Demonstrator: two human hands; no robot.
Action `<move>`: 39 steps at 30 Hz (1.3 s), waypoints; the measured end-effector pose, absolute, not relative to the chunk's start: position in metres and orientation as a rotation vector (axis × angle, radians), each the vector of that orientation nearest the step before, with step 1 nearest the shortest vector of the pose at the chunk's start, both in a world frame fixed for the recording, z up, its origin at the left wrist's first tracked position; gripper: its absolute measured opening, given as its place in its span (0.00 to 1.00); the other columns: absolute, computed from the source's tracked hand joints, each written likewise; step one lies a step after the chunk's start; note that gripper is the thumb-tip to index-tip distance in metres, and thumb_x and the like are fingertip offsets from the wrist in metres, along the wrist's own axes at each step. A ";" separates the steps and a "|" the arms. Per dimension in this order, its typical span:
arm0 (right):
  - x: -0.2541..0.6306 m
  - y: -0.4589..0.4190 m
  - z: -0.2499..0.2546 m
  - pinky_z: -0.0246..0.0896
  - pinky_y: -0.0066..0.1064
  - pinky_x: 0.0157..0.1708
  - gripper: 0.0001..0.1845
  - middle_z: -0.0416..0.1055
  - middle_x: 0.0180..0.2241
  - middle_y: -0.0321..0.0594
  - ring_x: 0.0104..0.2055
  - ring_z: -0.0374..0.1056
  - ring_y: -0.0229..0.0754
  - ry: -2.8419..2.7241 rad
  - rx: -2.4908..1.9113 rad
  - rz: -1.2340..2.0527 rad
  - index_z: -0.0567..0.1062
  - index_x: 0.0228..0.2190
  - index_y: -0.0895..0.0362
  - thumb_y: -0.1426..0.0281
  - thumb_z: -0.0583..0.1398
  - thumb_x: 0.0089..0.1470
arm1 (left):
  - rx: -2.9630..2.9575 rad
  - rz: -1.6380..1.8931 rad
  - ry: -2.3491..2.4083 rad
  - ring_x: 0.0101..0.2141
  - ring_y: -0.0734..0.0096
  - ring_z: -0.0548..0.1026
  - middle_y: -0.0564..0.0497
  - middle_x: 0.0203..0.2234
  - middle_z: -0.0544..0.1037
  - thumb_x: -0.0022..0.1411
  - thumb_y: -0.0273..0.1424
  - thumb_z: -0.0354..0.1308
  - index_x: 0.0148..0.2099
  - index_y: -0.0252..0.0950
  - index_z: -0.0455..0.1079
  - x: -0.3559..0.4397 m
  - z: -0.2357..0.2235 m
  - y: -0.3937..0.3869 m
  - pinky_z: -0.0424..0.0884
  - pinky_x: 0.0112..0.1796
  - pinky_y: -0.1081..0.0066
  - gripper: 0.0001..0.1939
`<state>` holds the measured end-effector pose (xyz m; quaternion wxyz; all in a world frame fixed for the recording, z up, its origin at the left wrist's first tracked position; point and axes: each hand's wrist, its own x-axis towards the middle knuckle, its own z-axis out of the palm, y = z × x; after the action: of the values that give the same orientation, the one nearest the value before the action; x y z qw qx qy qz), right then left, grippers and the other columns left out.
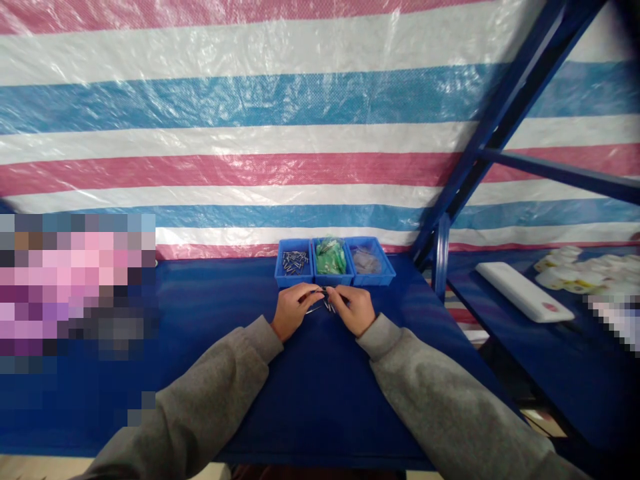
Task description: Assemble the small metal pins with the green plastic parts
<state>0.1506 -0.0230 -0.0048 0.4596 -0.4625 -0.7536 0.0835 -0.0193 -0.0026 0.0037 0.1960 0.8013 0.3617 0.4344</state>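
Observation:
My left hand (294, 312) and my right hand (356, 309) meet just in front of the blue bins, fingers closed in a pinch with the tips nearly touching. Something small and dark sits between the fingertips, too small to name. Below them, several thin metal pieces (329, 305) show on the blue table (320, 400), partly hidden by the fingers. The left blue bin (277, 272) holds a heap of short, shiny metal pins or screws (295, 261). A crumpled green plastic bag (330, 256) fills the middle bin. Clear plastic bags (366, 260) lie in the right bin.
Blue metal frame beams (480, 143) rise at the right behind the table. Beyond a gap, a second table carries a long white box (525, 292) and several white rolls (580, 272). A striped plastic sheet (250, 100) hangs behind. The left side is pixelated.

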 end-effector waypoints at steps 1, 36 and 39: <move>0.151 -0.023 -0.005 0.51 0.26 0.25 0.23 0.66 0.17 0.36 0.20 0.60 0.33 -1.853 -1.142 0.207 0.69 0.17 0.57 0.63 0.49 0.60 | 2.264 1.225 0.989 0.29 0.73 0.72 0.49 0.29 0.77 0.60 0.35 0.54 0.37 0.34 0.74 -0.019 0.003 -0.002 0.67 0.33 0.75 0.11; 0.150 -0.022 -0.005 0.55 0.26 0.27 0.19 0.66 0.19 0.36 0.22 0.62 0.35 -1.833 -1.151 0.220 0.70 0.20 0.57 0.63 0.50 0.59 | 2.205 1.099 0.979 0.26 0.75 0.71 0.50 0.25 0.75 0.60 0.36 0.52 0.34 0.33 0.71 -0.016 0.009 -0.006 0.65 0.31 0.76 0.12; 0.151 -0.024 -0.004 0.56 0.26 0.27 0.20 0.67 0.19 0.36 0.23 0.63 0.35 -1.851 -1.137 0.257 0.70 0.21 0.57 0.64 0.49 0.59 | 2.243 1.059 0.996 0.22 0.78 0.68 0.53 0.19 0.72 0.63 0.36 0.49 0.30 0.33 0.70 -0.017 0.009 -0.006 0.63 0.28 0.78 0.15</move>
<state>0.1505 -0.0235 -0.0042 0.4590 -0.4619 -0.7517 0.1045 -0.0170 -0.0062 0.0085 0.2321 0.8163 0.3625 0.3853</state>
